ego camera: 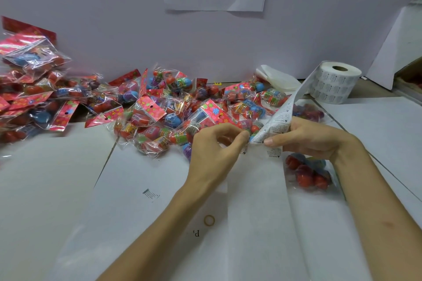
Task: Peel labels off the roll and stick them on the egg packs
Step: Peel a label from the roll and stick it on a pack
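White table: right hand grips label strip from roll, left hand pinches its edge, egg packs just behind fingertips.

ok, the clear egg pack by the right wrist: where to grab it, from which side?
Probably pinch the flat film margin at the near-left edge of the clear plastic pack of red eggs, coming from the left: the round eggs bulge and may slip, and the right forearm covers its right side.
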Motion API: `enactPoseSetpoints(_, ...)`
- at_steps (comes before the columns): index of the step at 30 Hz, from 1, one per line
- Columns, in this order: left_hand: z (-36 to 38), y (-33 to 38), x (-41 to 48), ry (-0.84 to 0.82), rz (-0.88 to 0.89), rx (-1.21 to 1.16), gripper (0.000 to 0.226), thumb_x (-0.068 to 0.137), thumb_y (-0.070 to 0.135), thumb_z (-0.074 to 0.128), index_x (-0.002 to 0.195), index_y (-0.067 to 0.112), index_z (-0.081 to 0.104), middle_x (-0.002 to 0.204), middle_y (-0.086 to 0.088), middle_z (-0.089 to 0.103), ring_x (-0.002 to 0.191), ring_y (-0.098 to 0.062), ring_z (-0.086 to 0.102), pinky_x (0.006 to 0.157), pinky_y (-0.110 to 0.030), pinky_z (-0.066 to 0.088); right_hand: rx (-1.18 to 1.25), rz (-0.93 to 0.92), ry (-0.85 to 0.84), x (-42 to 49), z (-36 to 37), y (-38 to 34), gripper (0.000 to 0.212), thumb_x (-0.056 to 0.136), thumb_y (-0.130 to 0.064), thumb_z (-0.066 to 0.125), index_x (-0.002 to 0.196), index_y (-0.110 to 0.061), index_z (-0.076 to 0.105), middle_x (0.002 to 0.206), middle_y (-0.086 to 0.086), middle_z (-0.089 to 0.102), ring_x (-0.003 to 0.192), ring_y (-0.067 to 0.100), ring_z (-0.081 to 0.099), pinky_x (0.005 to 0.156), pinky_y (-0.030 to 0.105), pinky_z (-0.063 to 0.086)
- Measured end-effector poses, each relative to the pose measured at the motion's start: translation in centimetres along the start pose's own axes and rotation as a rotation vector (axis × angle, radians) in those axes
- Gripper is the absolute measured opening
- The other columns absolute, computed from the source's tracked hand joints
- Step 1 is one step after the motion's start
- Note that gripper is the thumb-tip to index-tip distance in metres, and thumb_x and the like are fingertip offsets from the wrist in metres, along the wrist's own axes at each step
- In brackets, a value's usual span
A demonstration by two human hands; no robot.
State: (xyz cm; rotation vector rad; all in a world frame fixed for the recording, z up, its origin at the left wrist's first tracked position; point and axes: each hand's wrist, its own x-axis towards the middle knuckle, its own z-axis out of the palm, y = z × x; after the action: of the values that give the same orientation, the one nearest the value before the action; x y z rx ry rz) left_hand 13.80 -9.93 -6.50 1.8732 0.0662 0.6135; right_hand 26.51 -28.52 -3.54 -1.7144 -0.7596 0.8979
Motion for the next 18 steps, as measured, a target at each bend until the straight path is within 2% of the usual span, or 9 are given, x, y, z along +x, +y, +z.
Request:
enactPoseSetpoints(4,-0.13,0.07,-0.04,-0.081,-0.016,0.017,0.002,0.088,0.022,0.079,0.086,0.022,0.078,0.078,0.013,0.072,0.072,0.0,0.062,0.062,-0.013,0.047,0.04,-0.023,0.022,0.13,0.04,-0.31,0.037,0.084,-0.021,0.075,0.119,-0.009,0.073,0.125,0.015,0.071,0.119,0.031,0.066,0.104,0.038,0.052)
enactPoseSetpoints(7,-0.13,-0.14,-0.01,-0.048,0.005,0.106,0.01,0.085,0.024,0.082,0.092,0.02,0.078,0.087,0.011,0.072,0.077,-0.004,0.061,0.064,-0.017,0.049,0.046,-0.049,0.023,0.3,0.3,-0.42,0.029,0.086,-0.021,0.075,0.115,-0.016,0.076,0.122,0.013,0.072,0.115,0.028,0.068,0.093,0.031,0.058)
enactPoseSetpoints(10,-0.29,-0.42,0.17,-0.02,-0.027,0.152,0.014,0.083,0.029,0.083,0.093,0.022,0.078,0.09,0.011,0.072,0.073,-0.002,0.059,0.063,-0.014,0.044,0.05,-0.056,0.035,0.45,0.39,-0.14,0.029,0.087,-0.018,0.071,0.115,-0.018,0.076,0.122,0.011,0.073,0.114,0.026,0.07,0.086,0.026,0.057)
enactPoseSetpoints(13,-0.36,-0.56,0.2,-0.038,-0.072,0.142,0.016,0.081,0.031,0.084,0.092,0.022,0.078,0.087,0.01,0.073,0.067,-0.002,0.059,0.059,-0.012,0.044,0.014,-0.046,0.044,0.6,0.39,0.09,0.03,0.083,-0.02,0.074,0.113,-0.017,0.077,0.121,0.011,0.074,0.113,0.026,0.07,0.086,0.027,0.057)
enactPoseSetpoints(18,-0.21,-0.27,0.25,-0.084,-0.092,0.033,0.016,0.082,0.021,0.085,0.096,0.018,0.077,0.089,0.009,0.073,0.078,-0.004,0.064,0.068,-0.016,0.049,0.012,-0.046,0.047,0.51,0.12,0.32,0.03,0.08,-0.016,0.07,0.109,-0.016,0.079,0.119,0.011,0.074,0.111,0.023,0.07,0.089,0.028,0.058)
